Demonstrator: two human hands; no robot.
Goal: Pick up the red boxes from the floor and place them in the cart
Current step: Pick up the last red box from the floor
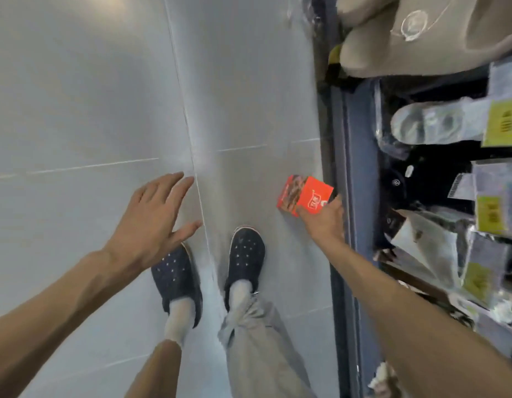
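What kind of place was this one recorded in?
Probably a shop aisle: bagged slippers with yellow tags crowd a low shelf beside a glossy tiled floor. The right hand holds a red box.

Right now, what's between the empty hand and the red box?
Only bare grey floor lies between the left hand and the red box, seen from the head camera.

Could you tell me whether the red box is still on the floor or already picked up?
Picked up: the right hand grips the red box above the floor tiles.
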